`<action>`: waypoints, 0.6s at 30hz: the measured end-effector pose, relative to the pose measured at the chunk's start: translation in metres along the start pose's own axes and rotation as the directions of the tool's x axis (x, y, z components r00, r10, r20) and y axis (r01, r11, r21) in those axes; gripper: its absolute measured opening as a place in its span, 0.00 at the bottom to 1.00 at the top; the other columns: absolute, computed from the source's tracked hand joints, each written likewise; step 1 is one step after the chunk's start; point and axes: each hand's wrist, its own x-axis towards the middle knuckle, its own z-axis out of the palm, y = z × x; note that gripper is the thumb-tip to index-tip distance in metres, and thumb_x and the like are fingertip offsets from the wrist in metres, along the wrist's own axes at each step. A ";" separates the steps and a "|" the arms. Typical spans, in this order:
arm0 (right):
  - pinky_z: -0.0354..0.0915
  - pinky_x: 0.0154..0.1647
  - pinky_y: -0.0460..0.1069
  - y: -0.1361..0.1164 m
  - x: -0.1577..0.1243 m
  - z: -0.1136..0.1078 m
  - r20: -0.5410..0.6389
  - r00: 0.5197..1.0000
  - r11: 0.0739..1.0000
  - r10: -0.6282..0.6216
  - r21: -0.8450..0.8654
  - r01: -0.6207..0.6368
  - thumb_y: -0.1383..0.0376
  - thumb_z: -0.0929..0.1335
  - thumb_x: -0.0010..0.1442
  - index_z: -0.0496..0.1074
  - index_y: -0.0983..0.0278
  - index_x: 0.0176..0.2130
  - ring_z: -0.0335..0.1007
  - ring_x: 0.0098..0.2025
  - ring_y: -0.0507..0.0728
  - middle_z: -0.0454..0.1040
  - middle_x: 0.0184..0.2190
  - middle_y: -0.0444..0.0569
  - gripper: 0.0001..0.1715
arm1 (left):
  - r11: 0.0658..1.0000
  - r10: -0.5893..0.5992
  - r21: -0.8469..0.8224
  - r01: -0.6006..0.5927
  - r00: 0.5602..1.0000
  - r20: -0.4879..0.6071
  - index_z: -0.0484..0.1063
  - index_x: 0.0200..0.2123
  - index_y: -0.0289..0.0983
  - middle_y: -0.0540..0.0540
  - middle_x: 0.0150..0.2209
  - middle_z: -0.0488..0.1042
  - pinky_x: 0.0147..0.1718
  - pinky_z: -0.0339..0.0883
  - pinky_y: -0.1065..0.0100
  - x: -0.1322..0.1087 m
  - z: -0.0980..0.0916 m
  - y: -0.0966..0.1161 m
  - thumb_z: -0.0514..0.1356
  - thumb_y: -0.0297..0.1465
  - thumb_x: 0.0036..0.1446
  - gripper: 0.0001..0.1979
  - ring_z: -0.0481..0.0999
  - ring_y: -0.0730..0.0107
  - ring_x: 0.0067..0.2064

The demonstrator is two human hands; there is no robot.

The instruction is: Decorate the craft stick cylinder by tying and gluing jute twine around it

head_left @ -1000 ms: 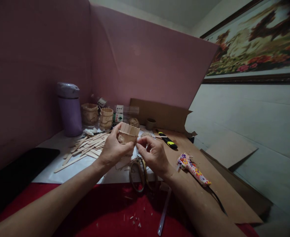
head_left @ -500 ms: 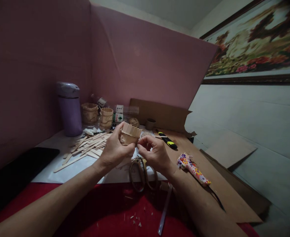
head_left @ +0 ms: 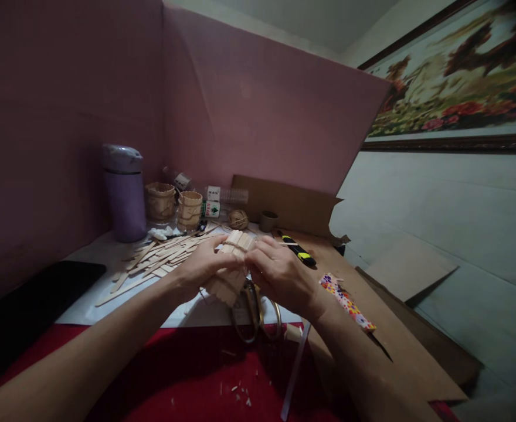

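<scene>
My left hand [head_left: 199, 268] and my right hand [head_left: 279, 274] both grip a small cup made of wooden craft sticks [head_left: 230, 269], held low over the white sheet [head_left: 104, 258]. The cup lies tilted, with its stick wall facing up. Left fingers wrap its left side; right fingers pinch its right upper edge. Under the hands lie scissors [head_left: 253, 310]. A pile of loose craft sticks [head_left: 156, 261] spreads just left of the hands.
A purple flask [head_left: 124, 193] and two finished stick cups [head_left: 174, 205] stand at the back left. A twine ball [head_left: 238, 219], a yellow-black cutter [head_left: 297, 249] and a patterned glue gun [head_left: 346, 302] lie on brown cardboard [head_left: 372, 328]. A black slab [head_left: 29, 305] sits left; red cloth [head_left: 187, 375] lies near me.
Both hands have lowered toward the sheet and turned the stick cup from opening-side view to lying on its side; my right hand now closes over its edge.
</scene>
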 end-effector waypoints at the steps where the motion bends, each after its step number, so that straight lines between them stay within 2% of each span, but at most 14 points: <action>1: 0.64 0.38 0.52 0.000 0.000 0.000 0.001 1.000 1.000 -0.028 -0.014 0.028 0.71 0.60 0.68 0.70 0.64 0.35 0.63 0.34 0.57 0.72 0.30 0.50 0.13 | 0.999 -0.021 -0.026 0.022 0.999 0.032 0.72 0.45 0.36 0.45 0.37 0.78 0.33 0.66 0.66 0.000 -0.001 -0.001 0.69 0.34 0.41 0.25 0.76 0.62 0.36; 5: 0.66 0.41 0.53 0.002 -0.001 -0.002 -0.001 0.991 0.991 -0.131 0.007 0.131 0.72 0.59 0.69 0.71 0.66 0.47 0.64 0.38 0.58 0.73 0.34 0.52 0.13 | 0.994 -0.059 -0.087 0.067 0.994 0.089 0.72 0.45 0.36 0.46 0.37 0.77 0.35 0.67 0.66 0.001 -0.003 -0.005 0.68 0.30 0.43 0.23 0.76 0.63 0.37; 7: 0.66 0.38 0.53 0.004 -0.001 -0.002 -0.012 0.987 0.987 -0.159 -0.002 0.159 0.72 0.60 0.69 0.73 0.67 0.45 0.64 0.36 0.58 0.73 0.32 0.51 0.13 | 0.991 -0.070 -0.105 0.081 0.992 0.104 0.72 0.43 0.36 0.47 0.35 0.77 0.34 0.67 0.67 0.002 -0.003 -0.008 0.67 0.29 0.44 0.20 0.76 0.65 0.35; 11: 0.67 0.38 0.52 0.008 -0.003 0.000 -0.038 0.983 0.984 -0.178 0.014 0.179 0.75 0.61 0.66 0.74 0.66 0.35 0.65 0.35 0.57 0.73 0.29 0.51 0.14 | 0.980 -0.106 -0.157 0.123 0.988 0.110 0.71 0.38 0.36 0.49 0.31 0.75 0.31 0.67 0.67 0.001 -0.002 -0.008 0.65 0.28 0.45 0.14 0.75 0.66 0.32; 15: 0.68 0.39 0.52 0.011 -0.007 0.003 -0.143 0.980 0.982 -0.142 0.102 0.157 0.74 0.63 0.65 0.74 0.66 0.38 0.67 0.37 0.57 0.75 0.32 0.52 0.10 | 0.971 -0.119 -0.196 0.134 0.989 0.086 0.70 0.35 0.36 0.50 0.30 0.74 0.30 0.68 0.67 0.000 -0.001 -0.004 0.66 0.28 0.44 0.12 0.74 0.69 0.30; 18: 0.68 0.39 0.53 0.013 -0.008 0.004 -0.157 0.981 0.983 -0.113 0.128 0.134 0.74 0.63 0.65 0.74 0.64 0.41 0.67 0.37 0.57 0.76 0.34 0.51 0.11 | 0.965 -0.119 -0.223 0.140 0.987 0.104 0.70 0.35 0.35 0.48 0.30 0.75 0.30 0.68 0.68 -0.001 -0.002 -0.005 0.67 0.30 0.45 0.13 0.74 0.69 0.31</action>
